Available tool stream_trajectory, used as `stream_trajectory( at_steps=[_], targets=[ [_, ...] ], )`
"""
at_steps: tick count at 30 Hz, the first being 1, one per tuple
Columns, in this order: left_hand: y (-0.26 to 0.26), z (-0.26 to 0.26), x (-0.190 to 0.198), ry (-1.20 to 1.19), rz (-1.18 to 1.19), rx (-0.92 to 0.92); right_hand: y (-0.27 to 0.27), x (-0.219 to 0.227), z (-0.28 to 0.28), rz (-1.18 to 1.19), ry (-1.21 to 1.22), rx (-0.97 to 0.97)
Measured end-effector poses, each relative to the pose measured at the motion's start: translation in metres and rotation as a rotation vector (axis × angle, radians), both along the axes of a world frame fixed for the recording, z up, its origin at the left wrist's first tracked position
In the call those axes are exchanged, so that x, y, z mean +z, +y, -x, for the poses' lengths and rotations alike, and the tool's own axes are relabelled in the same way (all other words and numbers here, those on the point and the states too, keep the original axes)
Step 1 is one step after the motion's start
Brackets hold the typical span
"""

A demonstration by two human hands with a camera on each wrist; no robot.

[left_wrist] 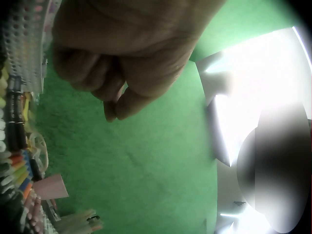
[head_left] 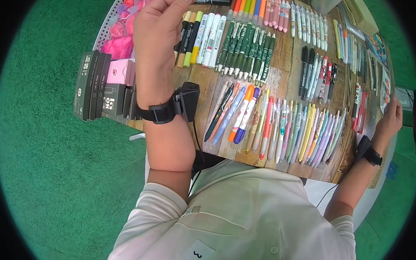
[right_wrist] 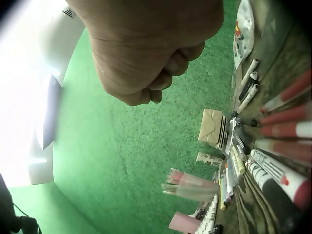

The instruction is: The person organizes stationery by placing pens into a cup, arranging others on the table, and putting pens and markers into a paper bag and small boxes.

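In the head view my left hand [head_left: 158,37] is raised over the table's far left part, above the markers. The left wrist view shows this hand [left_wrist: 126,53] with curled fingers, thumb and index tips meeting, and no object visible between them. My right hand [head_left: 390,119] is at the table's right edge, near a printed packet [head_left: 386,89]. Its fingers [right_wrist: 163,80] are curled in the right wrist view, with nothing seen in them. Between the hands lie rows of dark green pens [head_left: 244,51], white markers [head_left: 210,40] and pastel pens [head_left: 309,131].
A white perforated basket [head_left: 104,29] with pink items stands at the far left, dark boxes [head_left: 89,86] in front of it. Black and red pens [head_left: 324,78] lie right of centre. A clear pen holder [head_left: 325,0] and a brown paper package [head_left: 360,14] are at the back right.
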State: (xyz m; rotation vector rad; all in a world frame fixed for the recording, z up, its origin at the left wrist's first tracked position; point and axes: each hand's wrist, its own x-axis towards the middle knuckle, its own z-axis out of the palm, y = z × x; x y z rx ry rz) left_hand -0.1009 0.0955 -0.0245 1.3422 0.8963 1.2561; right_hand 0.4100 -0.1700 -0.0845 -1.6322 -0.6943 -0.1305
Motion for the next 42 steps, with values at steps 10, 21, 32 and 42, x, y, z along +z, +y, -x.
stream_trajectory(
  at_steps=[10,21,32,42],
  targets=[
    [-0.002,-0.007,-0.001,0.048,0.075,0.014,0.001,0.002,0.008,0.089,-0.036,-0.002],
    [0.003,-0.016,-0.01,0.193,0.139,0.006,-0.004,-0.004,-0.001,0.135,-0.056,0.003],
    [0.002,-0.021,-0.012,0.238,0.162,-0.001,0.0,0.005,0.012,0.124,-0.067,0.023],
    [0.002,-0.023,-0.014,0.244,0.182,-0.035,0.002,0.007,0.017,0.127,-0.084,-0.02]
  ],
)
